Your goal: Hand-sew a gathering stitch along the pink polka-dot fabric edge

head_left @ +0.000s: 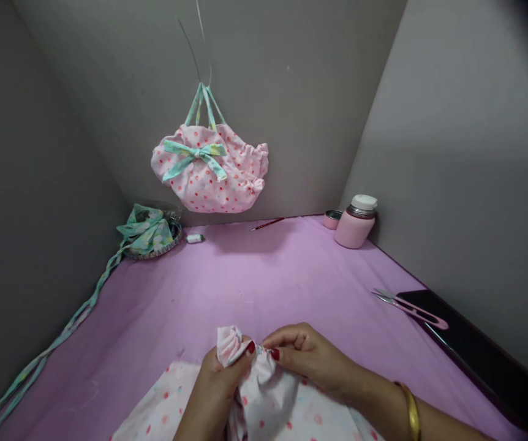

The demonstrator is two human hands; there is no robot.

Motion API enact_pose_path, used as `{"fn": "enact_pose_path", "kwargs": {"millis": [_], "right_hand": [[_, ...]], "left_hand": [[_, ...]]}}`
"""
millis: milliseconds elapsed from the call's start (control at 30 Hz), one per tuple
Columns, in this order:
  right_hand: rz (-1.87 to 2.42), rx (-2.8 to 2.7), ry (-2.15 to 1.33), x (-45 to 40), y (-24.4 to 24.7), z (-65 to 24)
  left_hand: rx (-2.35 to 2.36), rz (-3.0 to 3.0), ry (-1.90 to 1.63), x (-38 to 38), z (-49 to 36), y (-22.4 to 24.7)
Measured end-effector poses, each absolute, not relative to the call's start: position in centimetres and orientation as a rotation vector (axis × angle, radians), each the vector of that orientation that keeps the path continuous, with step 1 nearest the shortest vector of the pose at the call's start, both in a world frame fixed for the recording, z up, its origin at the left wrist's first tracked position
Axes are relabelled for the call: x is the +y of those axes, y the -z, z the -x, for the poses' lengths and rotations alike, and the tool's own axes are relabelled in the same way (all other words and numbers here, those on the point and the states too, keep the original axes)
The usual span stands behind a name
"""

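A pale pink dotted fabric lies across the near edge of the table, its top edge gathered into small pleats. My left hand is closed on the gathered part, with a ruffled end standing up past the thumb. Just to the right, my right hand pinches the same gathered edge between thumb and fingers. The thumbs are close together, with a short stretch of puckered cloth between them. Whether a needle or thread is in the fingers is too small to make out.
A dotted bag with a green bow hangs at the back. A basket of green fabric, a thread spool and a pencil lie behind. At right are a pink jar, a small tin and thread snips on a black object.
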State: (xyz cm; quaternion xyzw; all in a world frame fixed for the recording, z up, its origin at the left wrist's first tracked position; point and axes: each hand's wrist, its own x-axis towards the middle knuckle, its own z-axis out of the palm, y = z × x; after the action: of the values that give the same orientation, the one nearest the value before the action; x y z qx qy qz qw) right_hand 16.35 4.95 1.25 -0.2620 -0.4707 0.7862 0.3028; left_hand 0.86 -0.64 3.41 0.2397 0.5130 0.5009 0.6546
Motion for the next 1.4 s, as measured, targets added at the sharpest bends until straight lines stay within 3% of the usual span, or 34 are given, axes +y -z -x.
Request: {"fn": "enact_pose_path", "kwargs": {"millis": [733,1233,1400], "right_hand": [[0.821,-1.397,-1.905,4.9,-2.0,-16.5],[0.951,-1.769,-1.574,4.4,-3.3,-16.3],[0.851,-1.705,-1.679,4.2,-3.7,-16.2]], "left_hand": [[1.337,-0.631,-1.255,-0.1,-0.9,-2.6],[1.468,-1.214,-1.191,-0.7,-0.5,-3.0],[1.42,-1.03,-1.234,-0.4,-0.6,-3.0]]}}
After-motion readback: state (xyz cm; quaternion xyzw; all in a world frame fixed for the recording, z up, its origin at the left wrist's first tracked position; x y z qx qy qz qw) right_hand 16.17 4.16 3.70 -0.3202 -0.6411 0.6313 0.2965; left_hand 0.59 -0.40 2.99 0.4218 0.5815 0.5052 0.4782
